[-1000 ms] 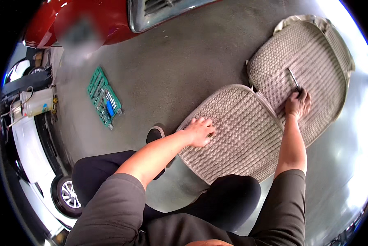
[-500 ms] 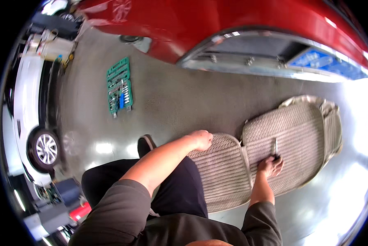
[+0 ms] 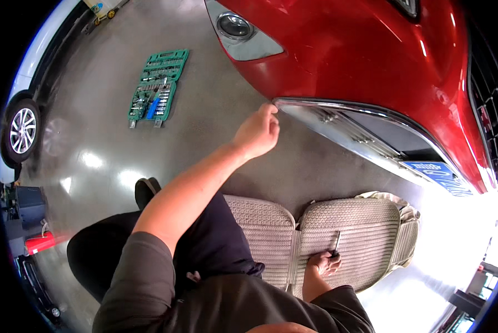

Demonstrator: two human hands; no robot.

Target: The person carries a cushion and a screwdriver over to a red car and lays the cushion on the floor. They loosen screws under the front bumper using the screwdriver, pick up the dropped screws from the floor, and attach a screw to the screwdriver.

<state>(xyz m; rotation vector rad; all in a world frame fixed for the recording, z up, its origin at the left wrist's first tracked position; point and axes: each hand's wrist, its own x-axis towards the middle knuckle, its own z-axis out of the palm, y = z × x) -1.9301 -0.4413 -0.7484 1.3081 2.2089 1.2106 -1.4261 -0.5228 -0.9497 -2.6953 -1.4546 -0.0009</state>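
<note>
My left hand [image 3: 257, 132] reaches forward with its fingers curled, the fingertips at the near left corner of the chrome trim [image 3: 315, 101] on the red car's bumper [image 3: 337, 66]. Whether they touch the trim or pinch something small, I cannot tell. Low at the right, my right hand [image 3: 322, 263] rests on a beige woven seat pad [image 3: 351, 222]. It is closed around the dark handle of a screwdriver [image 3: 337, 242], whose bare metal shaft points away from me over the pad.
A green tool case [image 3: 159, 86] lies unfolded on the grey floor to the left, with sockets and a blue-handled tool inside. A blue plate [image 3: 440, 175] sits low on the red car. Farther left are a white car's wheel [image 3: 23, 131] and a red cylinder [image 3: 40, 242].
My left hand has risen from the seat pad's edge forward to the trim corner. My right hand stays on the pad with the screwdriver. The view has shifted, bringing the round lamp into sight.
</note>
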